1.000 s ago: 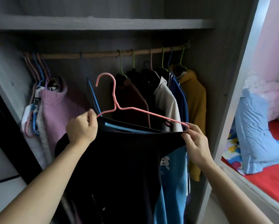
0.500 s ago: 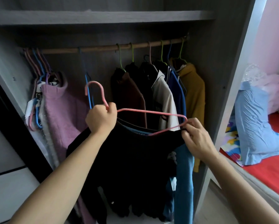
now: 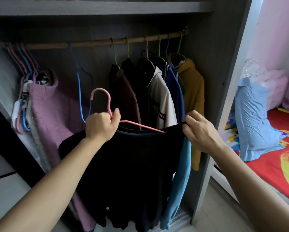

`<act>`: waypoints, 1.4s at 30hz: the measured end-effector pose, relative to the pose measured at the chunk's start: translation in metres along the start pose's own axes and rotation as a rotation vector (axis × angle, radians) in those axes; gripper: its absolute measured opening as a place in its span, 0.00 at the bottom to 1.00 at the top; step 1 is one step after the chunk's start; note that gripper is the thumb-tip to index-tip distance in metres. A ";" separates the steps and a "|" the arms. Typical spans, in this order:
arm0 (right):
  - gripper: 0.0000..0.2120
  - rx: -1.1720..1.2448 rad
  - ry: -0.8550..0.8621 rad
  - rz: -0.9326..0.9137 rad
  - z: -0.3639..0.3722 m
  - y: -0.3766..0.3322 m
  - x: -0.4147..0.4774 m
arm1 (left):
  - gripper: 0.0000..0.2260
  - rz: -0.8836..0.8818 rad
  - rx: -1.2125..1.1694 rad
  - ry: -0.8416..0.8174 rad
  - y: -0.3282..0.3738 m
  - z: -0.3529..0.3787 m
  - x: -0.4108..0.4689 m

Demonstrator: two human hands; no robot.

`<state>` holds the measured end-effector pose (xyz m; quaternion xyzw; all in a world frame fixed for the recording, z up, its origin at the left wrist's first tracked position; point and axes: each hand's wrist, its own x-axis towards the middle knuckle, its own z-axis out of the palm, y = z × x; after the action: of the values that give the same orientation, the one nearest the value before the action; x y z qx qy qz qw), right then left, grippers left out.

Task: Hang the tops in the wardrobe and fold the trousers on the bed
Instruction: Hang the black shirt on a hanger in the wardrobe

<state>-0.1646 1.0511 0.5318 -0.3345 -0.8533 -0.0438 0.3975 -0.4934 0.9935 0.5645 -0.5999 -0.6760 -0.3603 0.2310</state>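
left hand (image 3: 102,125) clenches pink hanger (image 3: 109,104) neck; right hand (image 3: 199,131) pinches black top (image 3: 132,164) shoulder. seat shoulder over hanger end beside right pinch.

A light blue pillow (image 3: 252,121) stands propped at the right, crumpled pink fabric (image 3: 277,91) just behind it, under a pink wall (image 3: 277,30).

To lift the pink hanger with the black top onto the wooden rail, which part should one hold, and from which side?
Hold the pink hanger at its neck under the hook, from below, as the left hand does. The hook opens leftward, so it is free for the rail.
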 end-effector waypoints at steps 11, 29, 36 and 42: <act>0.12 0.175 -0.311 -0.093 0.028 -0.037 0.031 | 0.16 -0.164 -0.769 -0.569 0.020 -0.007 0.003; 0.07 0.368 -0.077 0.046 0.067 -0.050 0.014 | 0.02 -0.183 -0.851 -0.464 0.017 -0.001 0.001; 0.13 0.243 -0.395 0.200 0.106 -0.029 -0.037 | 0.11 -0.177 -0.690 0.120 0.025 -0.020 0.029; 0.12 0.295 -0.042 0.172 0.074 -0.038 0.008 | 0.10 -0.087 -0.459 -0.089 -0.004 -0.019 0.022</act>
<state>-0.2389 1.0515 0.4944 -0.3454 -0.8268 0.1232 0.4265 -0.5034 0.9929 0.5920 -0.6224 -0.6110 -0.4873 0.0428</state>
